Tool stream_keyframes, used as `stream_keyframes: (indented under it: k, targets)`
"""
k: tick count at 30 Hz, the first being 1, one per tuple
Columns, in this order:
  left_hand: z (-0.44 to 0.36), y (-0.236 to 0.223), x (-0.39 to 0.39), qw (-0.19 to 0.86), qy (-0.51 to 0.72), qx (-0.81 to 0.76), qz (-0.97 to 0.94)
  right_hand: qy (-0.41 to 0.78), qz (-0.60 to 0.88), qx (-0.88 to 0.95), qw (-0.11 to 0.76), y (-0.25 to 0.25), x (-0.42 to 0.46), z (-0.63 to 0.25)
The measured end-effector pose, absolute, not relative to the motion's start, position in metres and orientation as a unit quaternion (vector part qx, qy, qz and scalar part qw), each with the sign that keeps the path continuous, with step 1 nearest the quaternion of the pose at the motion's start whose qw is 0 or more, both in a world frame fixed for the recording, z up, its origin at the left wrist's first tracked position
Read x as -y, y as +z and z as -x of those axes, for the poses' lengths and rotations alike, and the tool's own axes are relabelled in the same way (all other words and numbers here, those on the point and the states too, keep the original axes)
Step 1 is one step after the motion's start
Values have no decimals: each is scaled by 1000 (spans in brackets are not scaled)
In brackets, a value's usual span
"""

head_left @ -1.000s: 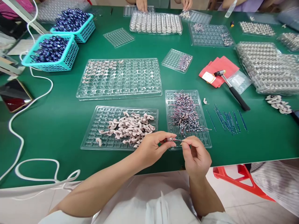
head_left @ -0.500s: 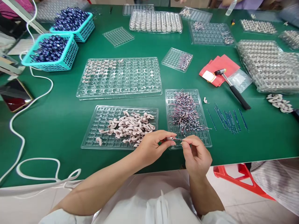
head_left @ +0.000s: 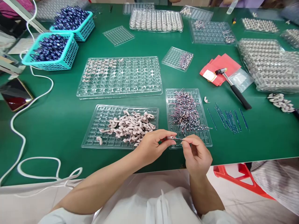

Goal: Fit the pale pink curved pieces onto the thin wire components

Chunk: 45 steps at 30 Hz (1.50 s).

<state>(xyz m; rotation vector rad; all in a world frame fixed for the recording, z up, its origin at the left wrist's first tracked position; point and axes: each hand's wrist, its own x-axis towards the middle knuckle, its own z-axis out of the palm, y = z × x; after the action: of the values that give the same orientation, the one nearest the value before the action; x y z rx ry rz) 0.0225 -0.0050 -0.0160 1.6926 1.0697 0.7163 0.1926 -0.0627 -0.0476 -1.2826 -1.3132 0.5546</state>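
My left hand pinches a small pale hollow plastic piece between thumb and fingertips. Thin wires run from that piece to my right hand, whose thumb and finger are closed on their other end. Both hands are over the near edge of a clear tray heaped with small wired parts. Left of them, a second clear tray carries a pile of curved pale shells. The tips of the wires are hidden by my right fingers.
Right of the trays lie several thin blue sticks, a loose shell and a black-handled hammer on red packets. Farther back are a larger clear tray, stacked filled trays and turquoise baskets. A white cable runs along the left.
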Motion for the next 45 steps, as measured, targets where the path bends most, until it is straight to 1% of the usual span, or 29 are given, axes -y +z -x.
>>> stream_keyframes:
  k: [17, 23, 31, 36, 45]
  targets:
    - [-22, -17, 5, 477, 305, -441, -696, 235, 528, 584, 570, -47, 61, -193]
    - [-22, -19, 5, 472, 307, -438, -701, 237, 545, 574, 564, -48, 61, -193]
    - [-21, -24, 4, 445, 334, -411, -722, 279, 594, 525, 542, -46, 63, -195]
    - [-22, -26, 4, 438, 340, -405, -727, 284, 593, 522, 543, -45, 62, -195]
    - [-21, -28, 4, 415, 345, -397, -742, 242, 582, 554, 544, -46, 60, -194]
